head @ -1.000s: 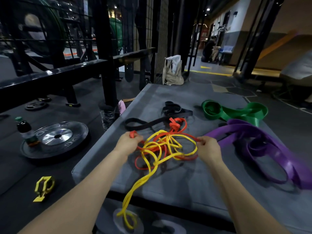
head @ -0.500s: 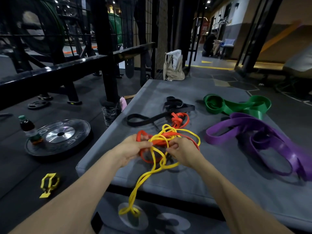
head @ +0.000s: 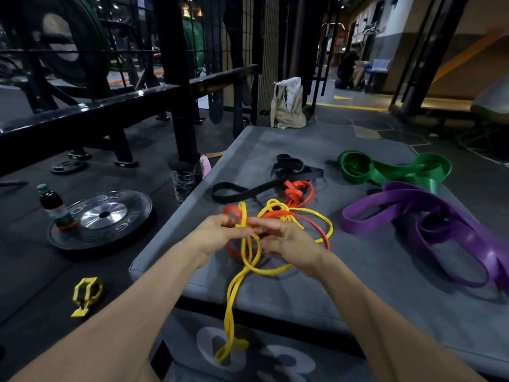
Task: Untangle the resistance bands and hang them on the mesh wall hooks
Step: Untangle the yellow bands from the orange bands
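Both grips, left hand (head: 217, 232) and right hand (head: 286, 241), pinch the yellow band (head: 248, 252) knotted with the orange band (head: 300, 194) at the mat's (head: 358, 285) near-left edge. Untangling underway; next, work yellow free.

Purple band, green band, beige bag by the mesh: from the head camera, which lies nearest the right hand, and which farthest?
From the right hand:
1. Purple band, beside it on the mat's right.
2. Green band, behind the purple one.
3. Beige bag, on the floor past the mat's far end.
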A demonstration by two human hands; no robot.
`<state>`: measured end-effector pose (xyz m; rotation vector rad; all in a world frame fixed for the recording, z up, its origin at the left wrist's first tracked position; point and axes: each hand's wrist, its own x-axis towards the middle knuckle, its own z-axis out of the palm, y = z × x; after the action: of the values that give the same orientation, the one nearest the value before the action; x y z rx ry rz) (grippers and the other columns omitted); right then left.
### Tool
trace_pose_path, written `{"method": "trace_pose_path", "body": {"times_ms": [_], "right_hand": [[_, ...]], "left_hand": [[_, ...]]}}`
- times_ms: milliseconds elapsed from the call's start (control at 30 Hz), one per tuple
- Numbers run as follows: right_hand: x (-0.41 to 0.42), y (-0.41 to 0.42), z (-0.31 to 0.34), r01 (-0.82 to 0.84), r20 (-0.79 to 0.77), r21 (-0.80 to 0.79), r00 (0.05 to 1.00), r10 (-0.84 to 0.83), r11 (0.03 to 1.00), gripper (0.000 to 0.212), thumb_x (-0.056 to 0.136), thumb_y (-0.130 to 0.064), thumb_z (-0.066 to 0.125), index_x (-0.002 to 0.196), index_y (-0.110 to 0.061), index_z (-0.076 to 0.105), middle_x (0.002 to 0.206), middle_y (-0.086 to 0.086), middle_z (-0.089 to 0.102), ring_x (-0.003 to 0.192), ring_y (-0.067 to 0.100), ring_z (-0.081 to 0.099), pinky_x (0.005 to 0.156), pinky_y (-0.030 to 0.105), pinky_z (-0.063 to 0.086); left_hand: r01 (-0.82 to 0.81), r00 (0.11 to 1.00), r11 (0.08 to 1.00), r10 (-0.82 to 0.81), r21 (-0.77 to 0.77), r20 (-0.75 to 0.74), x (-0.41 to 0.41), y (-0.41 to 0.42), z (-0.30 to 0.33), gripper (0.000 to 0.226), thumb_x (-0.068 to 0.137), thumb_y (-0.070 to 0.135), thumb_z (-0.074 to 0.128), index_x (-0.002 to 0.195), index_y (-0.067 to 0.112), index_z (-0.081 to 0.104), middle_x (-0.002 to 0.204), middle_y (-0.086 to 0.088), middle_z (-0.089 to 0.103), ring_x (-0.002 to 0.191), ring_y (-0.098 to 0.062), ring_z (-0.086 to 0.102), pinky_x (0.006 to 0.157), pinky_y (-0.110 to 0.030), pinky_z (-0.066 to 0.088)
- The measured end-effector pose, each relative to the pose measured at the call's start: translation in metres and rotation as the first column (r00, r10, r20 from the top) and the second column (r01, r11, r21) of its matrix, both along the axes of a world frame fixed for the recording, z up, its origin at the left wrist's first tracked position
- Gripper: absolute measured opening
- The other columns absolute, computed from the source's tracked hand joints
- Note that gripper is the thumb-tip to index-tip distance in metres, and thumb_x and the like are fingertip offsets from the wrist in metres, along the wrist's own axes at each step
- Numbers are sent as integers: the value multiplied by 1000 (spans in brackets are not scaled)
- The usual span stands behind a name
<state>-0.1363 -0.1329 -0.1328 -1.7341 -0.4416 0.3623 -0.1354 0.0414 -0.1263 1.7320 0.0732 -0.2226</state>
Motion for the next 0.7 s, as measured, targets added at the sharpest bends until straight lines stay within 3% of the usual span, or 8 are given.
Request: {"method": "trace_pose_path", "body": {"times_ms": [133,200,267,367,467,567,600,700], "right_hand": [[5,2,2,227,177,-21,959,-220,974,43,86,18,44,112,-11,63,97,2,62,78,-3,60,74,12,46],[8,1,2,340,339,-107,896,-287,934,34,87,13,46,104,-8,67,100,3,62,86,8,61,79,13,47],[8,3,0,351,424,-211,874,-238,912,33,85,11,49,105,-9,66,105,3,58,92,17,59,86,18,48],[7,8,-1,336,477,-333,866,-150,881,34,84,7,55,113,-10,62,113,2,53,99,15,57,88,16,44],[8,11,-2,355,512,-337,846,-147,872,38,81,3,60,117,-10,59,116,2,50,105,16,54,95,24,45],[8,11,-5,384,564,-395,819,-110,834,44,80,-3,64,121,-14,55,117,-2,46,110,16,49,98,28,42],[8,11,-6,395,576,-411,811,-102,821,45,80,-5,65,122,-15,54,117,-3,44,111,16,47,98,28,42],[7,12,-8,431,603,-458,793,-85,777,45,81,-11,65,124,-18,51,118,-3,42,115,18,44,98,32,41]], "left_hand": [[-72,997,997,71,22,41,-1,-2,1,15,83,-3,61,92,9,63,83,-4,66,82,-17,61,76,-23,48],[-68,996,998,66,19,51,0,0,1,19,85,-4,57,91,13,62,85,-5,65,82,-18,60,79,-27,49],[-46,999,999,46,-13,29,0,1,1,20,87,-5,54,99,10,60,88,-8,62,82,-19,60,79,-29,50],[-33,999,993,33,-115,-3,-3,-1,3,22,90,-6,48,108,5,54,93,-10,61,82,-18,60,74,-24,52],[-32,999,977,28,-210,-27,-5,-1,6,23,91,-8,43,107,5,53,91,-9,61,82,-16,61,71,-21,55],[-33,999,962,21,-271,-50,-7,1,9,21,90,-10,40,97,4,55,84,-12,61,79,-19,60,77,-30,54],[-47,997,956,30,-289,-64,-7,1,9,22,90,-10,38,91,4,55,78,-11,61,74,-19,60,74,-31,55],[-68,993,923,26,-379,-116,-8,1,13,27,85,-6,32,75,6,55,53,-1,54,45,-10,50,46,-23,47]]}}
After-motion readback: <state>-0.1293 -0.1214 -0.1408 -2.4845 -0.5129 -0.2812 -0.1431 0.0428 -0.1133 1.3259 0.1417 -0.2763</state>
